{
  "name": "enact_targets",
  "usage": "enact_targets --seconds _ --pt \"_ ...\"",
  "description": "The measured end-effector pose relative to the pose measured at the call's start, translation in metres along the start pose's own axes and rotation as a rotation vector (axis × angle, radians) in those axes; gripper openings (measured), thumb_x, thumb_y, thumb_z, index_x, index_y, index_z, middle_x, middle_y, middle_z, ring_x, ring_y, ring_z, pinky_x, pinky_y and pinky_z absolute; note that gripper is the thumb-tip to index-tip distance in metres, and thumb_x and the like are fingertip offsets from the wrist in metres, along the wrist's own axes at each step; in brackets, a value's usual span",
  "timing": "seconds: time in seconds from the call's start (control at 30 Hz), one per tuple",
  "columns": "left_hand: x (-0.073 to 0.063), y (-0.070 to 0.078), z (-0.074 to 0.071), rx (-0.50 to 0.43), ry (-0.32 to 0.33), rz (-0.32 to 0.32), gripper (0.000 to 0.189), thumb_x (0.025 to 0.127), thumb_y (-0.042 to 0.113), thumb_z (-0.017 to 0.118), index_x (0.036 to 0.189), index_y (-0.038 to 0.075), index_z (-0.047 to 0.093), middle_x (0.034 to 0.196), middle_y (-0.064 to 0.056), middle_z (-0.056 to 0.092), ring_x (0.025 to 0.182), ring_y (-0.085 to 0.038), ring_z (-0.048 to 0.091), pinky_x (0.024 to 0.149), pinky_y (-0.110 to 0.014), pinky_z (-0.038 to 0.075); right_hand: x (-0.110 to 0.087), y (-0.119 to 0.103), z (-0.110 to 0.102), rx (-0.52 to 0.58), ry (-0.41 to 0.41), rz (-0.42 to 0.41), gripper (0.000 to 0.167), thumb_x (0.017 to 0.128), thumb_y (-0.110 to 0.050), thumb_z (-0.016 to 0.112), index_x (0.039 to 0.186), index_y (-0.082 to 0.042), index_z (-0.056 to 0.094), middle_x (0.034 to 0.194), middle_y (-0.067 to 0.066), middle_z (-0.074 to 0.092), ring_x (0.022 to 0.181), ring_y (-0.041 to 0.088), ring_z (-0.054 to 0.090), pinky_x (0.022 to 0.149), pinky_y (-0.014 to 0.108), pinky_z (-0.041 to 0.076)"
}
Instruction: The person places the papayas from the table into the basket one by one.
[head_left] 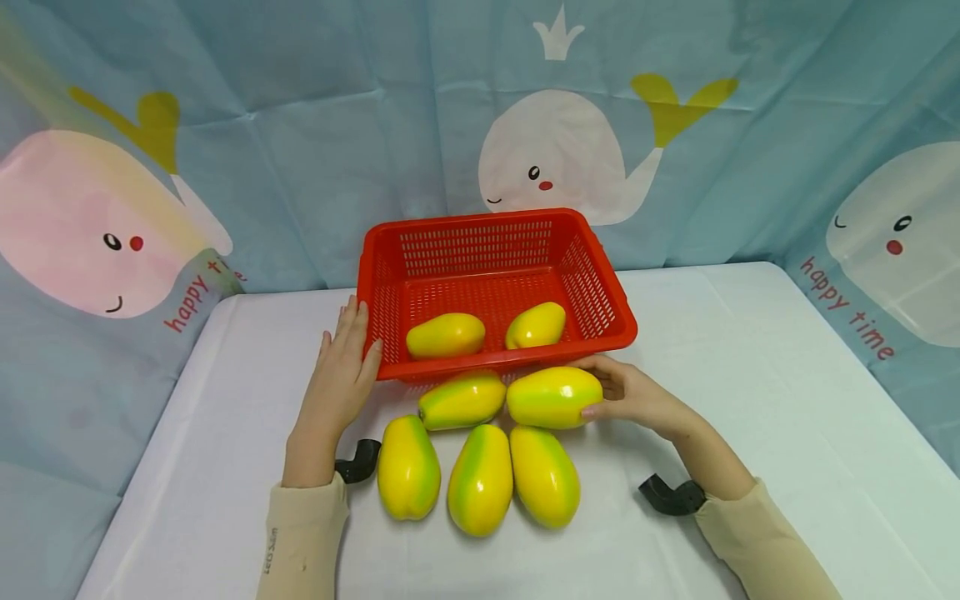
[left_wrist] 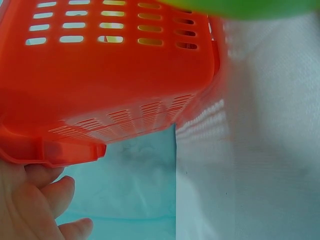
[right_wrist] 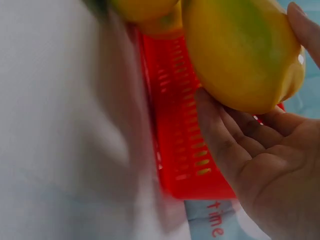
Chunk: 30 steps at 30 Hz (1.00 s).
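Note:
My right hand [head_left: 633, 396] grips a yellow-green papaya [head_left: 553, 397] by its right end, thumb at the front and fingers behind. The right wrist view shows that papaya [right_wrist: 240, 55] against the palm-side fingers, close to the basket's outer wall. A red slotted plastic basket [head_left: 498, 360] stands at the back of the table. My left hand [head_left: 341, 375] rests on its left rim near the front corner, fingers extended along the outside; in the left wrist view some fingertips [left_wrist: 60, 192] show just below the rim. Inside the basket lie two papayas, one left [head_left: 446, 336] and one right [head_left: 536, 326].
Another papaya [head_left: 462, 401] lies sideways before the basket. Nearer stand three more in a row: left [head_left: 408, 468], middle [head_left: 481, 481] and right [head_left: 545, 477]. The white-covered table [head_left: 750, 400] meets a blue whale-print curtain [head_left: 315, 167] behind the basket.

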<state>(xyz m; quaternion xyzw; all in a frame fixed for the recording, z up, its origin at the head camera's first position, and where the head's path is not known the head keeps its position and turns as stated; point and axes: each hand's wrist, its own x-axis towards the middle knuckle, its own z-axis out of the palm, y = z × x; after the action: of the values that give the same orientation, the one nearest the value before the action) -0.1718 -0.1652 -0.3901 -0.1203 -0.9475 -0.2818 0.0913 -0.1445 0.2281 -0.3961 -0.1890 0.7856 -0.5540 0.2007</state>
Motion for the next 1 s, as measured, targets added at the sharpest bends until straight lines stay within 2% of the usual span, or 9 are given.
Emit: enact_targets --seconds 0.3,0.53,0.73,1.0 --pt "0.001 0.0 0.0 -0.012 0.007 0.021 0.06 0.1 0.023 0.041 0.148 -0.003 0.018 0.156 -0.017 0.011 0.143 -0.032 0.01 0.11 -0.06 0.01 -0.009 -0.014 0.001 -0.062 -0.004 -0.088 0.054 0.083 -0.012 0.072 0.131 -0.01 0.049 0.125 0.004 0.056 0.114 0.02 0.053 0.1 0.044 0.039" --pt "0.0 0.0 -0.001 -0.004 0.007 0.018 0.059 0.1 0.025 0.039 0.148 -0.003 0.019 0.156 -0.017 0.011 0.143 -0.032 0.01 0.109 -0.06 0.01 -0.012 -0.021 0.0 -0.012 0.026 -0.237 0.053 0.083 0.001 0.068 0.131 -0.002 0.048 0.127 0.008 0.054 0.111 0.019 0.054 0.096 0.026 0.043" --pt "0.0 -0.001 -0.001 -0.005 0.006 0.016 0.059 0.101 0.025 0.039 0.148 -0.003 0.018 0.156 -0.017 0.011 0.143 -0.032 0.01 0.11 -0.06 0.009 -0.013 -0.022 -0.002 0.048 0.063 -0.303 0.053 0.082 0.007 0.065 0.131 0.001 0.046 0.126 0.005 0.054 0.108 0.019 0.054 0.093 0.025 0.045" --pt "0.0 0.0 -0.001 -0.004 0.012 0.022 0.059 0.1 0.024 0.039 0.149 -0.003 0.018 0.156 -0.016 0.01 0.142 -0.033 0.011 0.109 -0.06 0.01 -0.014 -0.023 -0.003 0.154 0.131 -0.38 0.051 0.083 0.011 0.059 0.131 -0.002 0.048 0.125 0.004 0.054 0.104 0.016 0.056 0.088 0.023 0.048"
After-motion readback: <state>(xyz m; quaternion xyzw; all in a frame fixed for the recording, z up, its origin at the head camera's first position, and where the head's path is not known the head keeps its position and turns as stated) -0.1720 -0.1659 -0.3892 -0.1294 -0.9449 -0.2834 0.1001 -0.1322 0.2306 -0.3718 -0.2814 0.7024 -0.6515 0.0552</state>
